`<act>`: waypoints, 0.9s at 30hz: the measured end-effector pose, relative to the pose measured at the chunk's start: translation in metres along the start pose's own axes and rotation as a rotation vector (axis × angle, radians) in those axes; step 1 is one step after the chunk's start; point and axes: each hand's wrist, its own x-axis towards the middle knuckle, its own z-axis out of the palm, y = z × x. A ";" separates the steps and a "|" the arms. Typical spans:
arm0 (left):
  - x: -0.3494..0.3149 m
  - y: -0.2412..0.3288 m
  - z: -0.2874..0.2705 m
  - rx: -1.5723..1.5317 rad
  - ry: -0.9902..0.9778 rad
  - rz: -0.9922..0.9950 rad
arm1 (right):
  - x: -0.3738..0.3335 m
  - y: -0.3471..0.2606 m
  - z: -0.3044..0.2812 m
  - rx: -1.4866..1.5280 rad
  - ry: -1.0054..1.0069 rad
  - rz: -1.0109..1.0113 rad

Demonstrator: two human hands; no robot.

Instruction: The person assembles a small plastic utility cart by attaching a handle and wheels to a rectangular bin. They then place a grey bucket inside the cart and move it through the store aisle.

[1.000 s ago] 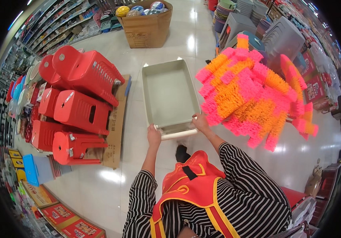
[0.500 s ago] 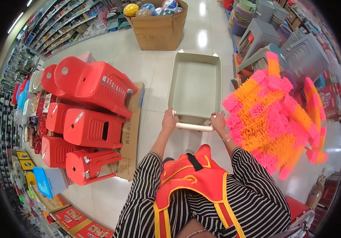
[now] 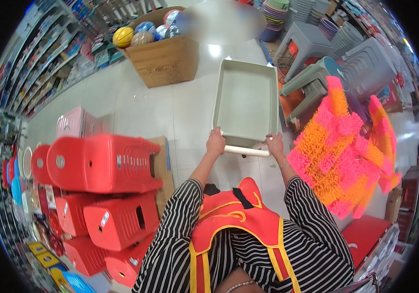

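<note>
Both hands are closed at the near end of a pale grey-green cart with a shallow rectangular top tray [image 3: 247, 97]. My left hand [image 3: 215, 141] wraps round the left end of its white handle [image 3: 246, 152]. At the other end, my right hand [image 3: 275, 143] grips by the tray's near right corner. Nothing lies in the part of the tray that shows. Whatever is beneath the tray is hidden.
Stacked red plastic stools [image 3: 107, 163] stand on the left. A carton of balls [image 3: 168, 61] sits ahead to the left. Pink-and-orange fluffy dusters [image 3: 341, 151] are close on the right, beyond them grey stools [image 3: 307, 44]. A blurred patch covers the aisle's far end.
I have moved forward with the cart, turning to the right. The red stools and the ball carton now sit lower in view. Both hands keep their hold.
</note>
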 end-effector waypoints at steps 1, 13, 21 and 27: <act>0.019 0.000 -0.005 -0.001 0.007 0.008 | 0.013 -0.010 0.002 -0.004 0.018 0.004; 0.232 -0.019 -0.054 0.019 0.062 0.188 | 0.155 -0.137 0.028 0.075 0.049 0.103; 0.349 0.028 -0.097 0.001 0.196 0.047 | 0.256 -0.219 -0.014 0.040 -0.098 0.058; 0.445 0.024 -0.105 -0.027 0.253 -0.024 | 0.342 -0.265 -0.015 0.003 -0.198 0.028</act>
